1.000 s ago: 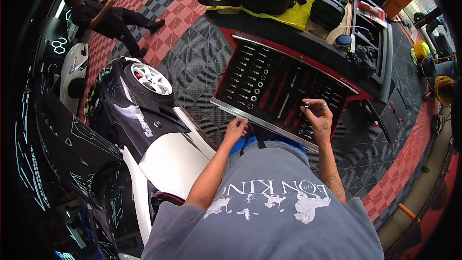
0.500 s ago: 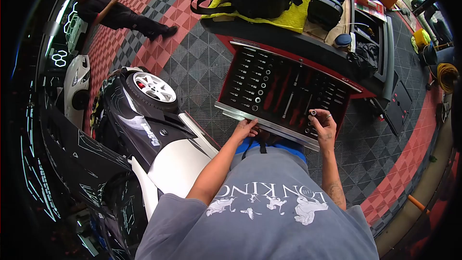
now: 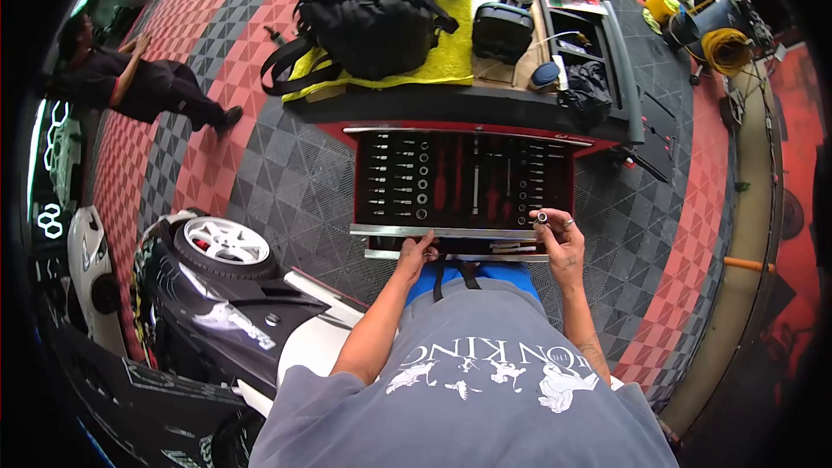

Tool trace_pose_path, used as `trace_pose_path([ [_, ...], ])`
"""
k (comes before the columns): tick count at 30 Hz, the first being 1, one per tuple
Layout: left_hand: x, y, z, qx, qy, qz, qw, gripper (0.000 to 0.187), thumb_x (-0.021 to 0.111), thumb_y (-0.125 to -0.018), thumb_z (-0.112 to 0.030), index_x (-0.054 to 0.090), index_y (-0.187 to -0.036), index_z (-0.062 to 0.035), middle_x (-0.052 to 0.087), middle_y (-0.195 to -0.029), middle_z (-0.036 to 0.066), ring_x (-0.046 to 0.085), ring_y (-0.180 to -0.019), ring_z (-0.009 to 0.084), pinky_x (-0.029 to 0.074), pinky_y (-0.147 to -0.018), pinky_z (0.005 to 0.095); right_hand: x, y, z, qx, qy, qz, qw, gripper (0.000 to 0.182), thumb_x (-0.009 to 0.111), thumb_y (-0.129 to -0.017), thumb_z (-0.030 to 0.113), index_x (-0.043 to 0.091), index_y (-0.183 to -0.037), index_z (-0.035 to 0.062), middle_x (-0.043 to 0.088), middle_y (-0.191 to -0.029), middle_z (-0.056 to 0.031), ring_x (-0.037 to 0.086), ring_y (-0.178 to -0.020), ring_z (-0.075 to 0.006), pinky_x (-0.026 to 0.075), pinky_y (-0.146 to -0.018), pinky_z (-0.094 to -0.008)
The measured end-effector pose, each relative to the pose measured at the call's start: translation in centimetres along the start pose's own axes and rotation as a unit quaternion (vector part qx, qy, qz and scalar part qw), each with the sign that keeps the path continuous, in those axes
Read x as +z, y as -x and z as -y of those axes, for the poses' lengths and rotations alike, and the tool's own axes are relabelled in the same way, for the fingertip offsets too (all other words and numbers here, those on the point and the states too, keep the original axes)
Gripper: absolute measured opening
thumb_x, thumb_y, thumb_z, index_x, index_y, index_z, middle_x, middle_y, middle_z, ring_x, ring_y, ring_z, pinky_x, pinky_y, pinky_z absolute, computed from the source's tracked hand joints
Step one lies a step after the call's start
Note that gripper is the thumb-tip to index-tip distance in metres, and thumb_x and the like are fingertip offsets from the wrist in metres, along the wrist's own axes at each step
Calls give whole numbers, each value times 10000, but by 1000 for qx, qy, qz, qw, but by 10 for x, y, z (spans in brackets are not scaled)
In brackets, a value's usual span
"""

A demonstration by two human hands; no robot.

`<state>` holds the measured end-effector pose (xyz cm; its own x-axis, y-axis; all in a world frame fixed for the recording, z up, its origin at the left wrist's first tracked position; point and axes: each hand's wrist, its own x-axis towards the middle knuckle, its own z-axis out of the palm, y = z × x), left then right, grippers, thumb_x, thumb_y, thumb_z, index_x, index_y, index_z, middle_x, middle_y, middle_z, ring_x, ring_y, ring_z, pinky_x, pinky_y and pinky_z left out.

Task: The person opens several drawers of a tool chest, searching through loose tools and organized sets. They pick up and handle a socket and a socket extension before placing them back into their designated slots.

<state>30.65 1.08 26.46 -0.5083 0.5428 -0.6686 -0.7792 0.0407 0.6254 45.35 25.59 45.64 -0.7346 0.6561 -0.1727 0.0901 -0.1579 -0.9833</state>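
Note:
A socket point(image 3: 542, 218) is pinched between the thumb and fingertips of my right hand point(image 3: 563, 247), at the front right corner of an open tool drawer point(image 3: 459, 231). My left hand point(image 3: 418, 258) has its fingers curled at the drawer's metal front edge, left of the middle; its fingertips are partly hidden. Rows of sockets point(image 3: 422, 184) lie in the drawer's dark insert at left, with red-handled tools point(image 3: 439, 186) and a long ratchet point(image 3: 476, 182) in the middle. Under it, a lower drawer point(image 3: 517, 248) sticks out a little.
On the tool cabinet point(image 3: 381, 110) sit a black backpack point(image 3: 373, 22) on a yellow towel point(image 3: 451, 61) and a black case point(image 3: 503, 32). A black and white car point(image 3: 260, 312) stands close on my left. Another person point(image 3: 143, 87) stands at far left.
My view has turned, so the drawer now appears squarer. My right hand has come back from over the drawer to its front corner with the socket. More of the lower drawer shows.

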Motion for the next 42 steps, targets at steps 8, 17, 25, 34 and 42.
trace_pose_path([
  [8,19,-46,-34,20,-26,-24,999,272,653,-911,-331,577,-1000,-86,623,-835,25,580,-635,83,477,-552,231,6,10,-1,-24,5,-59,998,337,614,-908,25,589,-1245,38,682,-1040,-66,544,-728,-66,469,-652,-209],
  [17,37,-78,-68,47,0,-6,999,230,666,-902,-315,580,-948,-106,625,-788,3,562,-592,77,455,-525,226,-5,28,-2,-9,4,-121,993,322,614,-920,49,588,-1241,36,684,-1049,-69,553,-733,-61,475,-644,-214],
  [25,32,-58,-51,40,4,-27,999,263,677,-893,-300,553,-1019,-104,613,-813,14,554,-622,82,464,-571,237,-32,26,-12,-6,36,-94,995,309,594,-939,89,543,-1227,-10,667,-1012,-92,581,-788,-84,496,-694,-225],
  [34,15,-34,-28,39,-62,-33,997,301,680,-893,-335,589,-979,-62,630,-846,40,562,-663,90,465,-625,241,-60,3,-51,73,29,-69,995,262,497,-977,136,525,-1203,7,563,-870,-40,553,-712,-80,517,-654,-237],
  [42,40,-66,-55,97,0,-69,993,280,690,-889,-294,570,-1042,-93,622,-831,14,581,-660,87,474,-590,229,-81,-34,-70,90,70,4,993,211,466,-986,186,548,-1060,6,474,-724,6,491,-596,-61,520,-566,-243],
])
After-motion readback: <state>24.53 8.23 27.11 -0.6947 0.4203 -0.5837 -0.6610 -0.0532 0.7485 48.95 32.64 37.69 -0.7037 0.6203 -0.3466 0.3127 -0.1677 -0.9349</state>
